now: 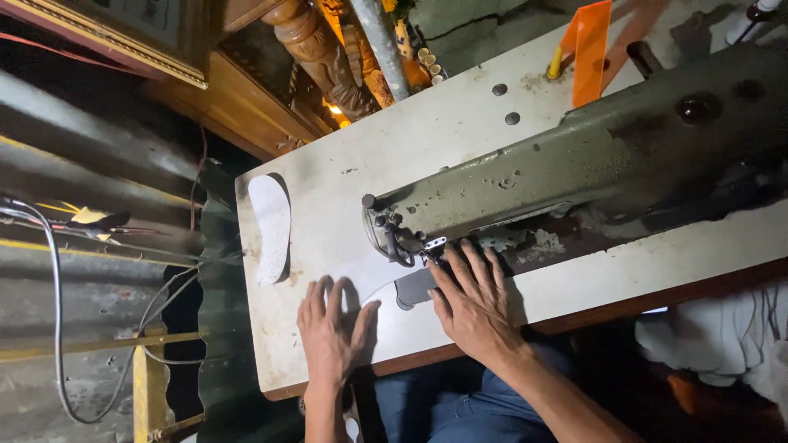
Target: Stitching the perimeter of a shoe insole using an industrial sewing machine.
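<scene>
My left hand (330, 328) lies flat, fingers spread, on a white sole-shaped piece (379, 297) on the white sewing table (345, 172). My right hand (469, 302) rests flat beside it, fingertips just under the presser foot and needle (432, 244) of the olive-green sewing machine (591, 156). Both hands press the piece against the metal needle plate (413, 287). A second white insole (271, 228) lies alone at the table's left end.
An orange plastic strip (591, 51) stands at the table's far side. Carved wooden furniture (320, 49) and a metal pipe (382, 41) are behind. Corrugated metal sheeting and cables (57, 271) are on the left. White cloth (722, 336) lies below right.
</scene>
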